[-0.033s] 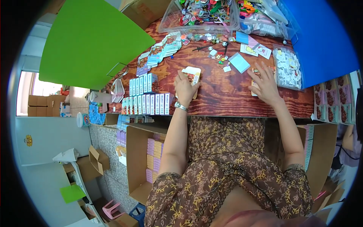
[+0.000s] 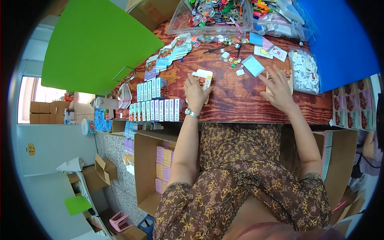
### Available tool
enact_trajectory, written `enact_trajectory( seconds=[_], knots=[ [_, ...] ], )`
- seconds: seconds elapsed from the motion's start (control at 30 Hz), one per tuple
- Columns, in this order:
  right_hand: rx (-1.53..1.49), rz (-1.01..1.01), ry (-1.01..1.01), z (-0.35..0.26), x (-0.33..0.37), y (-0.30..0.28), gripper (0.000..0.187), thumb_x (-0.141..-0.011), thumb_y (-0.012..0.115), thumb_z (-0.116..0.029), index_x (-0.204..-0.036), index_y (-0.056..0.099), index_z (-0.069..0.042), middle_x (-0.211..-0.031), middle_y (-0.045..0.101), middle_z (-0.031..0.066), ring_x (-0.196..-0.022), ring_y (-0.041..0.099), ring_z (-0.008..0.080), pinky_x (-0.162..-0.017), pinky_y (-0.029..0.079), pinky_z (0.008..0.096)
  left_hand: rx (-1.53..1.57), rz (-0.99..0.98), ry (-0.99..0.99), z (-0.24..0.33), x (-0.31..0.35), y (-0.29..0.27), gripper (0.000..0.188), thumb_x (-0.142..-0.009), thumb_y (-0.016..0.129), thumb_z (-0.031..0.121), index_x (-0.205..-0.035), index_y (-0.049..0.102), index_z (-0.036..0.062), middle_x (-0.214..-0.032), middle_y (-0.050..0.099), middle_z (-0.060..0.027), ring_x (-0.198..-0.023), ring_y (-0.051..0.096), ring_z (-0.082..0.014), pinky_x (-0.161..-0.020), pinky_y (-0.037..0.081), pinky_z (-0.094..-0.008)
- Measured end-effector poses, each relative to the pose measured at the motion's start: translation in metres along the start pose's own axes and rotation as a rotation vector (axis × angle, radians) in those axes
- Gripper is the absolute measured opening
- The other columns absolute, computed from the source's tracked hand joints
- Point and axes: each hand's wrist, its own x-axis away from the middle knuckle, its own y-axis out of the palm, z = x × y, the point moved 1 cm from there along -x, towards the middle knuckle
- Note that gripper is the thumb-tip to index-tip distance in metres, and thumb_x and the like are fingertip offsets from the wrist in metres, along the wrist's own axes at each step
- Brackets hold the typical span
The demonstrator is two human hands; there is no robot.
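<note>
My left hand (image 2: 196, 96) rests on a small printed carton (image 2: 204, 77), with the thumb at its right edge and the fingers along its left side. The carton has a pale flap raised at its far end. To the right, my right hand (image 2: 279, 90) lies with fingers spread over another brown-and-cream printed carton (image 2: 287, 76), covering much of it. Just beyond its fingertips is a light-blue square card (image 2: 253, 66). Left of my left hand, a row of small upright boxes (image 2: 156, 110) stands along the table edge, with a second short row (image 2: 154, 88) behind.
Fanned flat cartons (image 2: 174, 52) lie at the back left. Small trinkets (image 2: 230, 60) are scattered mid-table. A clear tub of trinkets (image 2: 220, 16) stands at the back. A bag of white pieces (image 2: 305, 72) lies at right. Green (image 2: 96, 44) and blue (image 2: 340, 40) panels flank the table.
My right hand has shifted slightly left, showing more of the carton beneath it. My left hand stays in place on its carton.
</note>
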Motion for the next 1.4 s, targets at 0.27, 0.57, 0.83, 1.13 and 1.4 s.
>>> enact_trajectory(
  seconds=[0.27,0.57,0.83,1.13,1.4],
  knots=[
    [-0.269,0.109,-0.179,-0.082,-0.036,0.004,0.062,-0.082,0.077,-0.032,-0.140,0.058,-0.019,-0.153,0.043,0.0144,-0.142,0.038,0.0380,-0.114,0.033,0.0569,0.054,0.150,0.053,-0.001,0.007,-0.011,0.113,-0.066,0.090,0.038,-0.147,0.030,-0.0130,-0.129,0.049,-0.0301,-0.115,0.054,-0.0428,-0.095,0.048,-0.0469],
    [-0.234,0.318,-0.069,-0.115,-0.056,0.007,0.059,-0.082,0.077,-0.027,-0.137,0.060,-0.016,-0.149,0.048,0.0151,-0.132,0.050,0.0354,-0.111,0.037,0.0568,0.385,0.260,0.178,0.083,0.030,-0.053,0.105,-0.067,0.088,0.025,-0.147,0.030,-0.0097,-0.125,0.046,-0.0258,-0.114,0.050,-0.0433,-0.098,0.045,-0.0479],
    [-0.495,0.327,-0.096,-0.113,-0.045,-0.012,0.048,-0.085,0.073,-0.014,-0.132,0.063,-0.010,-0.141,0.054,0.0156,-0.122,0.059,0.0327,-0.097,0.051,0.0423,0.517,0.264,0.251,0.101,0.049,-0.061,0.095,-0.066,0.086,0.019,-0.141,0.035,-0.0099,-0.126,0.050,-0.0275,-0.115,0.053,-0.0437,-0.096,0.047,-0.0483],
    [-0.233,0.572,-0.163,-0.112,-0.040,-0.023,0.039,-0.076,0.079,-0.010,-0.114,0.071,-0.008,-0.105,0.069,0.0109,-0.094,0.070,0.0313,-0.084,0.057,0.0417,0.531,0.285,0.268,0.112,0.054,-0.058,0.101,-0.069,0.087,0.020,-0.146,0.030,-0.0095,-0.133,0.045,-0.0292,-0.120,0.049,-0.0444,-0.101,0.044,-0.0485],
    [-0.661,0.254,0.150,-0.114,-0.033,-0.025,0.031,-0.081,0.078,-0.013,-0.111,0.070,-0.008,-0.097,0.064,0.0102,-0.084,0.070,0.0262,-0.072,0.058,0.0363,0.347,0.451,0.548,0.107,0.062,-0.048,0.086,-0.076,0.080,0.015,-0.146,0.034,-0.0077,-0.134,0.046,-0.0264,-0.120,0.049,-0.0422,-0.102,0.040,-0.0544]
  ],
)
